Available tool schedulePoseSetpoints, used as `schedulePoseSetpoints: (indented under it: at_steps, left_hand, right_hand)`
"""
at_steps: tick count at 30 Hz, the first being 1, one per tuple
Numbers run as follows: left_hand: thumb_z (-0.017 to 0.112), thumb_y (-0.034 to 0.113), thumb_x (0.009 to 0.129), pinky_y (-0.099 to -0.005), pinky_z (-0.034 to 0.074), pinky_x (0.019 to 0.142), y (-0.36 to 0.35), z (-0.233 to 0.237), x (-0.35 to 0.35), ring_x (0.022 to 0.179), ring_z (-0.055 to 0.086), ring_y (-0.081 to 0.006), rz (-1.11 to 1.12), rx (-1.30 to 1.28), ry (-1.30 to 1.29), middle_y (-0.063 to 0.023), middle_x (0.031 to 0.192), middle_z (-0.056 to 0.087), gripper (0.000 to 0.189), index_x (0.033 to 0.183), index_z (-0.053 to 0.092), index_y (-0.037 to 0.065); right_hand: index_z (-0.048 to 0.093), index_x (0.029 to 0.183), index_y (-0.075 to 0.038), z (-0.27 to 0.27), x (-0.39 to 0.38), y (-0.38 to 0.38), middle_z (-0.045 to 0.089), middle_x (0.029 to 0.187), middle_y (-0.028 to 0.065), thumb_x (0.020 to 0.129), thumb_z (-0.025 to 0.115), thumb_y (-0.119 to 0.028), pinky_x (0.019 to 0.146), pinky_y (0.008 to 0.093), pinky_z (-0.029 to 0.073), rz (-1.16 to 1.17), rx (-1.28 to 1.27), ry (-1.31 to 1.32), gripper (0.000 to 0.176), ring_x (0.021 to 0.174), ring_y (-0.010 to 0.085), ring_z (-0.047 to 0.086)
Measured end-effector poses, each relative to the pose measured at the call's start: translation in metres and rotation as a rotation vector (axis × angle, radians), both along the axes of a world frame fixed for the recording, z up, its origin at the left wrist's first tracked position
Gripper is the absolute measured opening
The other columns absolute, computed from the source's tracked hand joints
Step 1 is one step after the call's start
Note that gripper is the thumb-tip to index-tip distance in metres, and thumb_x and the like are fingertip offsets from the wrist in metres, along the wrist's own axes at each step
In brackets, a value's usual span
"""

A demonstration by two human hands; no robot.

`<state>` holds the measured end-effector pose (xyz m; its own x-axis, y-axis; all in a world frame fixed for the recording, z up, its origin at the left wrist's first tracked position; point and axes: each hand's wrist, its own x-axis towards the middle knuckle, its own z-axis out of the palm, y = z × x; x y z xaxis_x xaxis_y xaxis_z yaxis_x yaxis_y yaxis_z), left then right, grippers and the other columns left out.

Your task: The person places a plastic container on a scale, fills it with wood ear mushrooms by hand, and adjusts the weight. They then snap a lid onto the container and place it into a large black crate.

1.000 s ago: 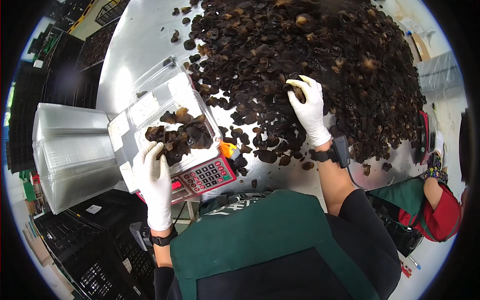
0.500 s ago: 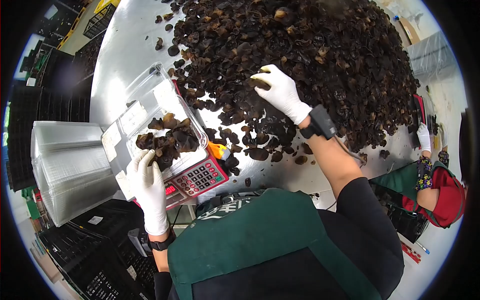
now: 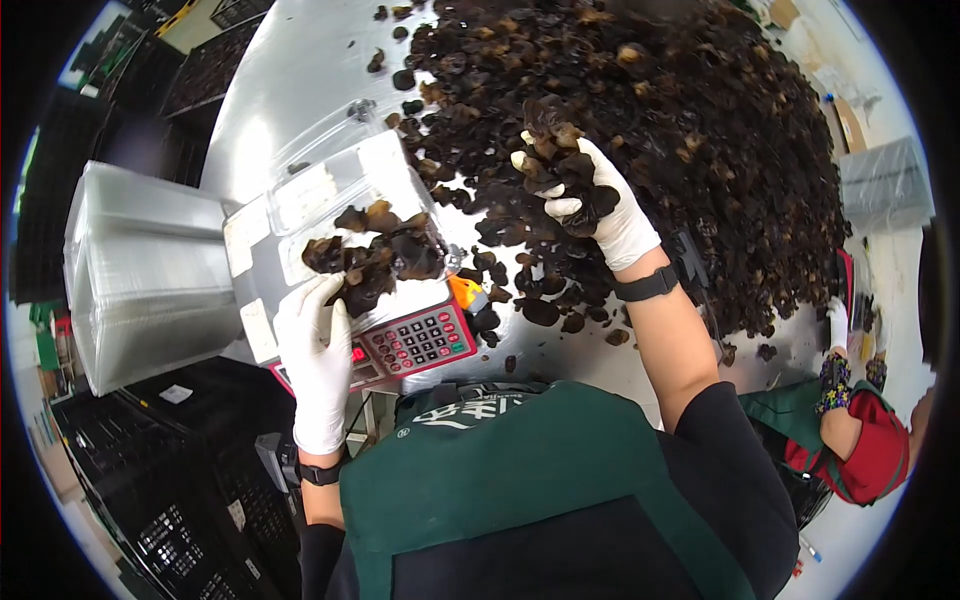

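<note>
My right hand (image 3: pixel 610 205), in a white glove, is raised over a big heap of dark brown wood ear mushrooms (image 3: pixel 690 150). Its fingers are curled round a handful of wood ears (image 3: pixel 560 165). At the left, my gloved left hand (image 3: pixel 315 335) pinches the near edge of a clear plastic container (image 3: pixel 300 205) beside the wood ears (image 3: pixel 375 255) inside it; its fingertips are partly hidden. The container rests, lid tipped back, on a red and grey digital scale (image 3: pixel 425 340) with a lit red display.
A stack of clear plastic containers (image 3: pixel 150 270) stands left of the scale. An orange-tipped object (image 3: pixel 466 292) lies beside the scale among loose wood ears. Black crates (image 3: pixel 170 490) are at lower left. At the right edge, a co-worker in a red top (image 3: pixel 865 450) works at the metal table (image 3: pixel 255 110).
My right hand has turned over and lifted from the heap, now with a larger bunch of wood ears. My left hand stays at the container. The whole view has shifted slightly.
</note>
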<state>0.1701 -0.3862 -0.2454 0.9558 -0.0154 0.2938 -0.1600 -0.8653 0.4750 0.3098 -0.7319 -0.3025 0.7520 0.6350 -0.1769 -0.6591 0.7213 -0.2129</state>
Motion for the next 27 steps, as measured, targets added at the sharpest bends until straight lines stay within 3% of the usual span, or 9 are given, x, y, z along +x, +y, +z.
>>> schedulePoseSetpoints:
  at_steps: [3,6,8,11,12,14,19,23,27]
  left_hand:
    - [0.067,-0.002,0.086,-0.0379,0.046,0.097,-0.001,0.009,0.001,0.107,0.06,-0.0288,0.037,-0.039,-0.052,-0.0117,0.112,0.067,0.03,0.114,0.068,0.005]
    - [0.066,-0.002,0.087,-0.0378,0.045,0.097,0.002,0.012,0.002,0.108,0.059,-0.0275,0.128,-0.12,-0.121,-0.0123,0.12,0.066,0.04,0.126,0.063,0.004]
    - [0.065,-0.002,0.087,-0.0381,0.044,0.102,0.01,0.008,0.002,0.117,0.058,-0.026,0.167,-0.156,-0.119,-0.0129,0.127,0.064,0.051,0.136,0.055,0.003]
    - [0.069,0.004,0.085,-0.04,0.038,0.112,0.003,0.023,0.006,0.132,0.05,-0.0264,0.065,-0.174,-0.089,-0.0156,0.138,0.056,0.067,0.147,0.044,0.004]
    - [0.072,0.005,0.081,-0.0419,0.038,0.112,0.003,0.014,0.007,0.133,0.048,-0.0326,0.019,-0.263,-0.062,-0.0197,0.142,0.05,0.071,0.146,0.042,-0.001]
    - [0.072,0.006,0.081,-0.0441,0.038,0.111,-0.005,0.006,0.01,0.131,0.049,-0.035,0.0,-0.373,0.041,-0.0214,0.141,0.05,0.073,0.147,0.041,0.0]
    - [0.074,0.019,0.082,-0.0491,0.02,0.12,-0.002,0.001,0.004,0.142,0.036,-0.0382,-0.025,0.043,0.109,-0.0196,0.146,0.045,0.078,0.149,0.038,0.004]
    - [0.074,0.016,0.081,-0.0475,0.025,0.119,0.004,0.0,0.008,0.14,0.038,-0.0376,-0.071,-0.101,0.032,-0.0212,0.146,0.044,0.077,0.148,0.039,0.002]
    - [0.071,0.008,0.083,-0.0432,0.035,0.114,0.014,0.016,0.004,0.135,0.045,-0.0356,0.094,-0.164,-0.041,-0.0211,0.144,0.047,0.07,0.146,0.042,0.001]
  right_hand:
    - [0.054,0.136,0.001,0.038,0.0,0.032,0.066,0.117,0.0194,0.102,0.051,-0.034,0.049,0.022,0.043,-0.014,-0.096,-0.055,0.049,0.069,0.0143,0.055]
    - [0.063,0.122,0.004,0.07,0.006,0.063,0.072,0.101,0.0131,0.098,0.059,-0.029,0.055,0.0219,0.047,0.05,-0.666,-0.485,0.041,0.071,0.0109,0.059]
    - [0.069,0.109,0.003,0.101,-0.005,0.102,0.072,0.091,0.007,0.092,0.069,-0.024,0.076,0.0256,0.052,0.027,-0.836,-0.659,0.032,0.083,0.01,0.066]
    - [0.069,0.11,-0.003,0.072,-0.007,0.153,0.07,0.091,0.0112,0.086,0.072,-0.027,0.08,0.0331,0.053,-0.171,-1.069,-1.326,0.034,0.085,0.0231,0.068]
    - [0.066,0.119,-0.004,0.081,-0.012,0.162,0.069,0.096,0.0125,0.084,0.073,-0.033,0.082,0.0357,0.054,-0.054,-1.241,-1.574,0.045,0.089,0.0279,0.067]
    - [0.06,0.132,-0.009,0.054,-0.018,0.172,0.068,0.102,0.0132,0.084,0.072,-0.039,0.084,0.0376,0.053,-0.316,-1.366,-1.903,0.058,0.093,0.0293,0.067]
    - [0.055,0.138,-0.012,0.071,-0.011,0.159,0.067,0.116,0.0176,0.08,0.075,-0.045,0.088,0.0402,0.054,-0.106,-1.405,-1.623,0.07,0.098,0.0332,0.067]
    - [0.068,0.113,-0.003,0.075,-0.005,0.158,0.071,0.1,0.0136,0.09,0.07,-0.018,0.08,0.0303,0.054,-0.298,-1.332,-1.264,0.027,0.088,0.0216,0.07]
    - [0.071,0.105,0.0,0.083,-0.002,0.153,0.072,0.085,0.0102,0.092,0.069,-0.017,0.073,0.0277,0.052,-0.336,-1.378,-1.144,0.021,0.077,0.0138,0.067]
